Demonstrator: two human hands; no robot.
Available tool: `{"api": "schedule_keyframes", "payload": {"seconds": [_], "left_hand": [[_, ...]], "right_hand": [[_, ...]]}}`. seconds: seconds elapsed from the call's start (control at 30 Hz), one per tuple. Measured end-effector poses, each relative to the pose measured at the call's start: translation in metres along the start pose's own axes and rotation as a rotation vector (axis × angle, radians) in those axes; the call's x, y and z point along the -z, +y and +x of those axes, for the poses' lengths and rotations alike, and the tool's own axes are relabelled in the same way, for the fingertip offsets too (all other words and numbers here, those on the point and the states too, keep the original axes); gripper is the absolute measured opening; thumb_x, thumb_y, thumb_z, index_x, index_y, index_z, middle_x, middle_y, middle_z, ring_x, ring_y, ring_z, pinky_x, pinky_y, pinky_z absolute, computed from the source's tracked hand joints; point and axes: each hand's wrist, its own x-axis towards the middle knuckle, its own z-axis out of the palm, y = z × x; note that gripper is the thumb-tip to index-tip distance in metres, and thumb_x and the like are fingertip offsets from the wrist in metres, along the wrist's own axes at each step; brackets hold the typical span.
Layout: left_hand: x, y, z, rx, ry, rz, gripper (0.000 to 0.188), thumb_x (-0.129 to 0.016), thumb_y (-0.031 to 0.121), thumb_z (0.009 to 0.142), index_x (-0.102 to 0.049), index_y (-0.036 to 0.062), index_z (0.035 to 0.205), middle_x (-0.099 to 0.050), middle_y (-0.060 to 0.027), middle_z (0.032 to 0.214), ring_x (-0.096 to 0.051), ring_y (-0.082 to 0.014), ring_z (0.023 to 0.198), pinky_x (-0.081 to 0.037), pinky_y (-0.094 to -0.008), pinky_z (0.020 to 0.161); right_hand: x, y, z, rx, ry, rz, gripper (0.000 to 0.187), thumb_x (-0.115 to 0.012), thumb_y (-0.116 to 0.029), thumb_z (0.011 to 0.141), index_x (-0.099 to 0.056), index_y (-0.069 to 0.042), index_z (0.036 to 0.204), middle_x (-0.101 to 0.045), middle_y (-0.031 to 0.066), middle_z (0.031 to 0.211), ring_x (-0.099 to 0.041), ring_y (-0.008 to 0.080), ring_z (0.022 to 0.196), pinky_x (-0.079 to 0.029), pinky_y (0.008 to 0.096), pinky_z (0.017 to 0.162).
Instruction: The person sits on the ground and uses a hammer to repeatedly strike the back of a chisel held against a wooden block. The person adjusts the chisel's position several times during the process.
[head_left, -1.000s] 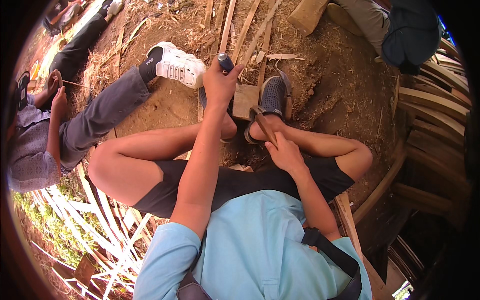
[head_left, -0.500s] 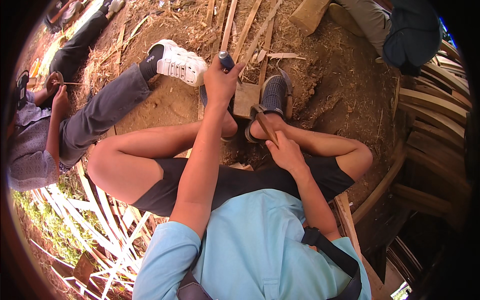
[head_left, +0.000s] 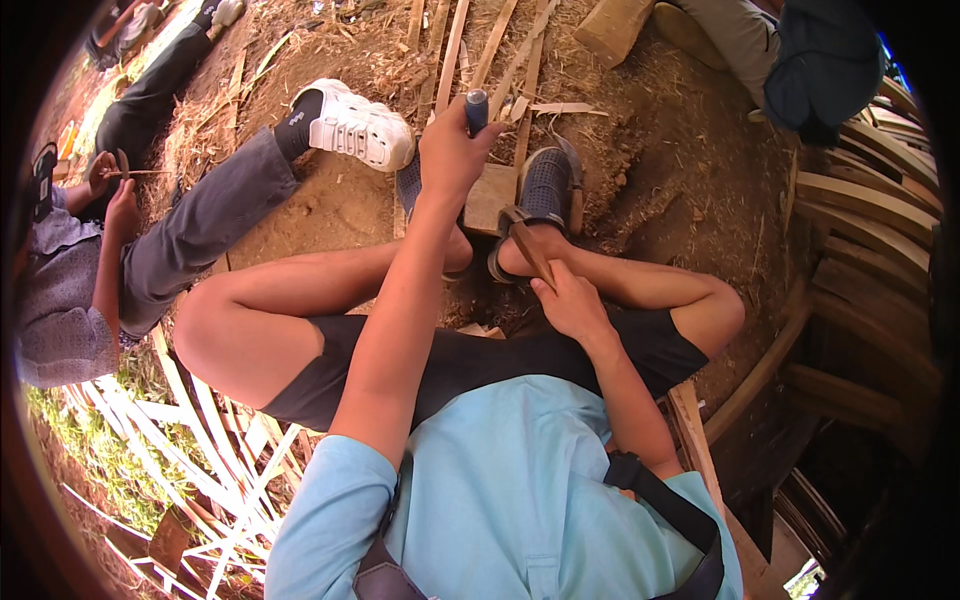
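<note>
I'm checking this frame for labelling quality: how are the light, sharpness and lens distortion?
Head view: hard sunlight falls on the left hand gripping a dark-handled tool and on the white sneaker; the right hand on a wooden strip is evenly lit and sharp; the stacked planks at right bend with the fisheye and sink into shadow; black vignette rings the rim.

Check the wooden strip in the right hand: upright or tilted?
Tilted. The wooden strip slants from the right hand up-left toward the wooden block between the feet.
</note>
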Motion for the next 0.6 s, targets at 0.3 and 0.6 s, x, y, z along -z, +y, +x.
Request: {"api": "schedule_keyframes", "payload": {"seconds": [0.3, 0.6], "left_hand": [[-0.015, 0.003, 0.004, -0.145, -0.117, 0.07, 0.031, -0.079, 0.025, 0.078, -0.064, 0.0086, 0.1, -0.066, -0.0122, 0.081, -0.064, -0.0309, 0.076, -0.049, -0.0403, 0.069], [-0.015, 0.008, 0.003, -0.128, -0.145, 0.041, 0.03, -0.077, 0.026, 0.078, -0.06, 0.0082, 0.096, -0.064, -0.0145, 0.083, -0.063, -0.0373, 0.081, -0.048, -0.0445, 0.071]], "right_hand": [[0.055, -0.012, 0.007, 0.019, 0.284, 0.469, 0.033, -0.054, -0.028, 0.099, -0.054, 0.001, 0.114, -0.063, 0.0158, 0.078, -0.065, 0.0292, 0.073, -0.049, 0.0385, 0.069], [0.134, -0.099, -0.039, 0.509, 0.718, 0.484, 0.029, -0.047, -0.027, 0.104, -0.051, -0.002, 0.119, -0.048, -0.0023, 0.067, -0.045, 0.0041, 0.053, -0.037, 0.0199, 0.046]]}}
